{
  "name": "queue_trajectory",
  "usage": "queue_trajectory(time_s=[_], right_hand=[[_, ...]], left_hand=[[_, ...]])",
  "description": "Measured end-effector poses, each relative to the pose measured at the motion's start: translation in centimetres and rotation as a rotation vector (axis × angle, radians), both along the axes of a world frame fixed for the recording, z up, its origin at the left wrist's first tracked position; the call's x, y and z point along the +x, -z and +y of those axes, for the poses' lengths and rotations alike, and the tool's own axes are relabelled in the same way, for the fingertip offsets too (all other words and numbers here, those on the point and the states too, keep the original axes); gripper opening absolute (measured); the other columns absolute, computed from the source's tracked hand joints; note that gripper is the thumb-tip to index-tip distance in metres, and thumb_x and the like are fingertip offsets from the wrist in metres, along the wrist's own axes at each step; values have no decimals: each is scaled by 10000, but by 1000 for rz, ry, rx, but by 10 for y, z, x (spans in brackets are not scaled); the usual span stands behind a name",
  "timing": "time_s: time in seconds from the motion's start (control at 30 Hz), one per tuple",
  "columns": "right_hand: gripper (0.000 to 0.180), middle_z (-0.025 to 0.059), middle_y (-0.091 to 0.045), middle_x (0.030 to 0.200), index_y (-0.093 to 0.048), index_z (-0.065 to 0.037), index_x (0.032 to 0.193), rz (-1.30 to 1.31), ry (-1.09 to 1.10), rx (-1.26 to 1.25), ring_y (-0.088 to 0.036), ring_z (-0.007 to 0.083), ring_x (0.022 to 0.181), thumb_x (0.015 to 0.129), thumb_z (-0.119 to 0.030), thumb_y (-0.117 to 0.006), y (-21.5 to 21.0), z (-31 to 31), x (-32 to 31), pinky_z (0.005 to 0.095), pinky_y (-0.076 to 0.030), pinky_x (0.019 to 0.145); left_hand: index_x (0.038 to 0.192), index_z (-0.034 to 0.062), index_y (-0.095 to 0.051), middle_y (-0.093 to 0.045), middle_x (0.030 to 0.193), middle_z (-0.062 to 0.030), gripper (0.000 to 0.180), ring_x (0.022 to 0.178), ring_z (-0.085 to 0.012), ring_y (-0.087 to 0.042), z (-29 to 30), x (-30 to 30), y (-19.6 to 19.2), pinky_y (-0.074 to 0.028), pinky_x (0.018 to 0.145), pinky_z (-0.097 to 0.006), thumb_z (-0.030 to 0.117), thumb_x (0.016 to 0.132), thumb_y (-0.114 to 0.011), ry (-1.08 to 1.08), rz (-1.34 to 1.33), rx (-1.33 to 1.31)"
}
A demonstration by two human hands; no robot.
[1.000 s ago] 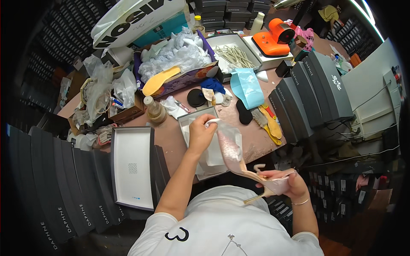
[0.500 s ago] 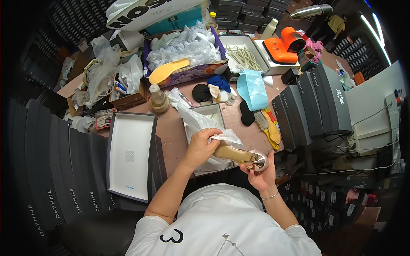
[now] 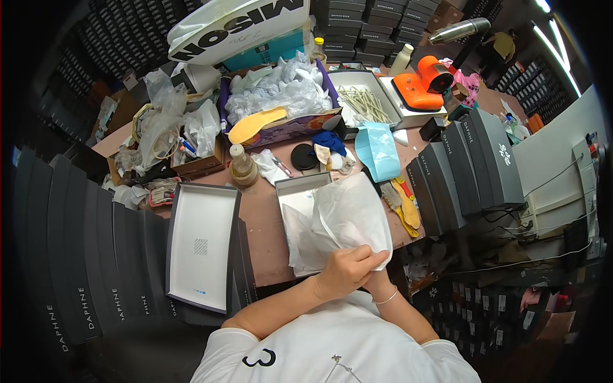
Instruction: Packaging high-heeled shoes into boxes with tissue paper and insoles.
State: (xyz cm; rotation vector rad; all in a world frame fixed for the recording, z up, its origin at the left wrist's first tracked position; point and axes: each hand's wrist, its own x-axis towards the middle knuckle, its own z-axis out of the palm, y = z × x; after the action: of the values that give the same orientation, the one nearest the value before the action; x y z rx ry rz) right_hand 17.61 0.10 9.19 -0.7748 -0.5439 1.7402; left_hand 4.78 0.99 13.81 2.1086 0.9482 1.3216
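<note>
A sheet of white tissue paper [image 3: 354, 207] is drawn up over the front of the open shoebox [image 3: 295, 186]. My left hand [image 3: 348, 271] is closed on the paper's near right edge, fingers pinching it. Just beside and partly under it is my right hand [image 3: 381, 286]; its fingers are hidden by the paper and the left hand. A faint pinkish patch shows through the paper, but the shoe itself is covered. More tissue hangs inside the box on its left side.
A shoebox lid [image 3: 203, 246] lies to the left beside stacked grey boxes [image 3: 83, 255]. Behind are a glass bottle [image 3: 242, 167], a purple carton [image 3: 281, 127] of crumpled paper, a blue mask [image 3: 381, 153] and brushes [image 3: 397, 205]. Grey shoeboxes [image 3: 476, 166] stand at right.
The pink high-heeled shoe, seen in both hands before, is now covered by tissue paper. My left hand has come right and nearer, meeting my right hand, which moved slightly left and nearer.
</note>
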Motion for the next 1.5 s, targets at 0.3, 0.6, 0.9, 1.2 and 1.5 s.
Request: queue_trajectory(time_s=[0.3, 0.6, 0.9, 1.2, 1.5], right_hand=[[463, 104, -498, 1327, -451, -47, 1325, -1062, -241, 405, -476, 262, 1212, 924, -268, -520, 21, 19, 17, 386, -368, 1044], [446, 131, -527, 1244, -537, -84, 1226, -1527, -267, 904, -492, 302, 1153, 821, -257, -606, -14, 29, 7, 411, -404, 956], [401, 147, -576, 1111, -592, -81, 1106, -1745, -215, 1176, -552, 330, 1023, 753, -268, -631, -1, 38, -13, 445, -442, 878], [261, 142, -632, 732, -657, -46, 955, -1684, -489, 1141, -624, 288, 632, 745, -199, -625, 8, 11, -47, 412, -488, 585], [368, 117, -592, 846, -567, 5, 1106, -1848, -820, 966, -617, 247, 782, 802, -193, -626, -62, 0, -3, 340, -488, 659]], left_hand=[[1098, 70, -653, -523, 724, -82, 424, 586, -227, -540, -19, 9, 0, -442, 533, -313, -73, 699, -635, 103, -198, -236], [1132, 52, -632, -515, 741, -113, 449, 646, -267, -537, -42, 13, -9, -449, 593, -330, -90, 709, -582, 301, -241, -331], [1403, 48, -339, -407, 1373, -155, 685, 1216, -277, -459, -25, -49, 36, -353, 1041, -397, 385, 881, -627, -138, -819, -1065], [1347, 86, -421, -475, 1358, -124, 604, 1251, -276, -453, -47, -47, 78, -328, 1076, -462, 518, 927, -468, -193, -1627, -1568], [1230, 130, -530, -611, 1165, -35, 338, 1057, -183, -592, -37, -47, 110, -512, 841, -356, 320, 950, -531, -97, -1497, -1822]])
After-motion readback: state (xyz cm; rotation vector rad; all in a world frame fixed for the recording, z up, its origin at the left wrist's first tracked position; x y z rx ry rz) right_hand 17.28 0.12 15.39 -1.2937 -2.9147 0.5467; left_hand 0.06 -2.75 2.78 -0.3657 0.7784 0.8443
